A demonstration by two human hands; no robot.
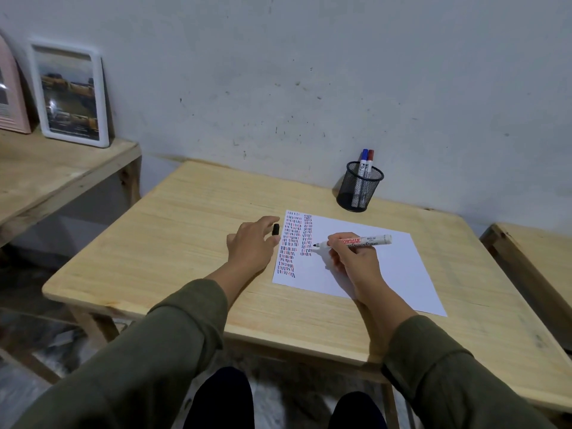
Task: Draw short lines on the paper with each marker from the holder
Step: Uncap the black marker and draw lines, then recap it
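A white paper (387,267) lies on the wooden table (185,243), with two columns of short black, blue and red lines along its left side. My right hand (353,261) grips an uncapped black marker (365,240), whose tip sits just beside the second column. My left hand (252,244) rests on the table at the paper's left edge and pinches the black cap (275,229) between its fingers. Behind the paper stands a black mesh holder (359,188) with a blue marker (363,162) and a red marker (370,164) upright in it.
A white framed picture (69,94) leans against the wall on a lower wooden shelf (46,171) at the left. Another wooden table (538,258) stands close at the right. My knees show under the table's front edge.
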